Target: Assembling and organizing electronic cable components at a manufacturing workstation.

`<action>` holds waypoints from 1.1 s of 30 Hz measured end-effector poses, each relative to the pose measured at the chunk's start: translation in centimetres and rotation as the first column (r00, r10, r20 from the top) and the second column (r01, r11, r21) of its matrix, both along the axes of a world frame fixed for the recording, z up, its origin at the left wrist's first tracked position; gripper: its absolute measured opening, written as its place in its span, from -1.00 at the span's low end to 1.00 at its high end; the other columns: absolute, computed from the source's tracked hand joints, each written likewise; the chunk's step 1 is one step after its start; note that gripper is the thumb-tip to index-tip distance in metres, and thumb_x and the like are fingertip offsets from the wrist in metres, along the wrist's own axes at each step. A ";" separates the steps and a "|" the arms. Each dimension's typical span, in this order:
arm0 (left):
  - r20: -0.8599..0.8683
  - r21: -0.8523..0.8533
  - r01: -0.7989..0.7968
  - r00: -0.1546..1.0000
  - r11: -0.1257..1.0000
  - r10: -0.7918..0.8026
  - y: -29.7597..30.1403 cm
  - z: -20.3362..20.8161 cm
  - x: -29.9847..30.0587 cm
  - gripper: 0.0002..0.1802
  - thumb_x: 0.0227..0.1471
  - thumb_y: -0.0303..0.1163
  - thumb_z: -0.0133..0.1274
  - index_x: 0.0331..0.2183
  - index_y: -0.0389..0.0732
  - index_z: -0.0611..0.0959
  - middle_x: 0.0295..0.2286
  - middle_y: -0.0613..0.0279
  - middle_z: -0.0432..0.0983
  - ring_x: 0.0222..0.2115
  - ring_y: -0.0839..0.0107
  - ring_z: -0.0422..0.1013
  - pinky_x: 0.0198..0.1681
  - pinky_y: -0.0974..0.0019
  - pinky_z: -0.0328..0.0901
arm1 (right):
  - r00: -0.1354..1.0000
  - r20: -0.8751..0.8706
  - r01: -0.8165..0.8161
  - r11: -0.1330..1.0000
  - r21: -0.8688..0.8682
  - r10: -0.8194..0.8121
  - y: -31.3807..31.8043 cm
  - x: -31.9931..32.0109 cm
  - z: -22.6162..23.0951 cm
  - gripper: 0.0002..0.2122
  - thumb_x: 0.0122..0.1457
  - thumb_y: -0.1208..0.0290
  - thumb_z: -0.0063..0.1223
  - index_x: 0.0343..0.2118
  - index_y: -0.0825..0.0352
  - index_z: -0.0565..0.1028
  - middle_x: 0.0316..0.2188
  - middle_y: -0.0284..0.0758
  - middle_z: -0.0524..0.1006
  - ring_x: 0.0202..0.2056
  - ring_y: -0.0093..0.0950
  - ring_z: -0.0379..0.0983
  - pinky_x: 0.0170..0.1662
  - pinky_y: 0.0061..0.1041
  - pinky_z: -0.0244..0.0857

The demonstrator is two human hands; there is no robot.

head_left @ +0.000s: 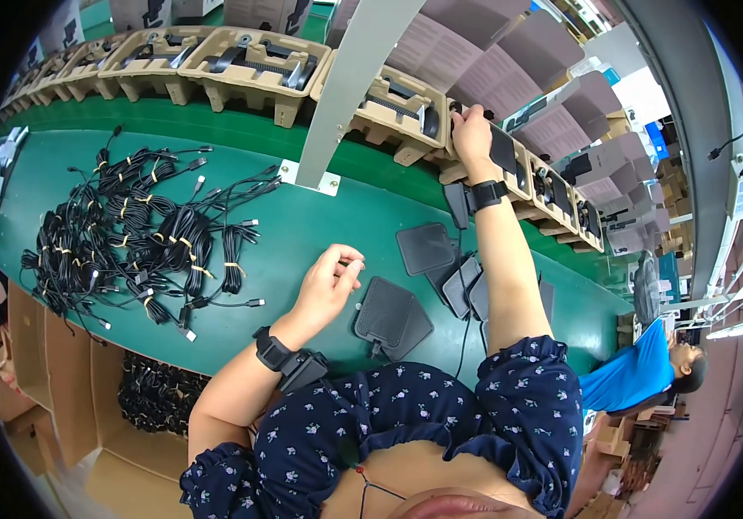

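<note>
My right hand [472, 137] reaches forward to a moulded brown pulp tray [451, 164] in the row at the back. Its fingers are curled down at a small black part, and what they grip is mostly hidden. Over the green bench, my left hand [328, 281] hovers with loosely curled fingers and nothing visible in them. Close to it lies a flat black pad [391, 317] with cut corners. Several similar dark pads, such as a rounded one [425, 247], lie under my right forearm with black cables among them.
A heap of bundled black cables [159, 221] covers the bench's left. A grey metal post [337, 104] rises between me and the trays. Behind the trays stand open printed cartons [475, 65]. A cardboard box [68, 381] sits below left. Someone in blue [631, 372] is at right.
</note>
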State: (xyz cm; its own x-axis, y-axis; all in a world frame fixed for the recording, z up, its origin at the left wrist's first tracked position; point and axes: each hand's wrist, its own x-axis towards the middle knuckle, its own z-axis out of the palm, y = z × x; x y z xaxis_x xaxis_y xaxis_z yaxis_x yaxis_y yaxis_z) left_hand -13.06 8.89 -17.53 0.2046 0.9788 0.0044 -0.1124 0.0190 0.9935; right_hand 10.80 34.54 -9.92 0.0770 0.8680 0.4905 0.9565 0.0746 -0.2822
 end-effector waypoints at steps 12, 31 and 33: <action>-0.058 -0.001 0.011 0.998 1.000 -0.011 0.4 -0.5 0.2 -0.87 0.12 -0.43 -0.13 -0.28 -0.26 0.42 -0.38 0.26 0.43 -0.50 0.56 0.38 -0.45 0.50 0.30 | 0.963 0.267 0.069 0.977 -0.201 -0.013 1.8 1.9 0.1 -0.72 0.01 0.29 -0.01 -0.26 0.36 0.38 -0.25 -0.10 0.47 -0.14 -0.14 0.38 -0.13 -0.22 0.29; -0.052 -0.004 -0.003 0.999 1.000 0.003 2.1 -1.7 -0.3 -0.85 0.12 -0.44 -0.15 -0.26 -0.30 0.41 -0.40 0.19 0.42 -0.54 0.56 0.37 -0.52 0.52 0.34 | 0.445 0.514 -0.452 0.680 -0.578 0.733 -16.0 -0.5 -1.7 -0.29 -0.49 0.03 0.32 -0.17 0.28 0.39 -0.30 -0.36 0.39 -0.18 -0.38 0.29 -0.18 -0.42 0.18; -0.046 0.002 -0.004 0.999 1.000 0.004 2.1 -1.7 -0.3 -0.85 0.12 -0.45 -0.15 -0.26 -0.30 0.41 -0.40 0.19 0.42 -0.54 0.56 0.37 -0.52 0.51 0.34 | 0.564 0.431 -0.476 0.704 -0.527 0.704 -15.4 -0.7 -1.7 -0.36 -0.46 0.05 0.31 -0.26 0.31 0.39 -0.30 -0.35 0.39 -0.18 -0.37 0.29 -0.18 -0.43 0.17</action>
State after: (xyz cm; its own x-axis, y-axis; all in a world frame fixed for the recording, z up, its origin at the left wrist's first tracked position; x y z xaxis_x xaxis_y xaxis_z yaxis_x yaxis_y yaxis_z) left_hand -13.33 11.03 -19.20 0.2007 0.9796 -0.0034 -0.0671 0.0172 0.9976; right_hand 10.06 19.13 -11.59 -0.7004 0.7107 -0.0655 0.6947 0.6999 0.1660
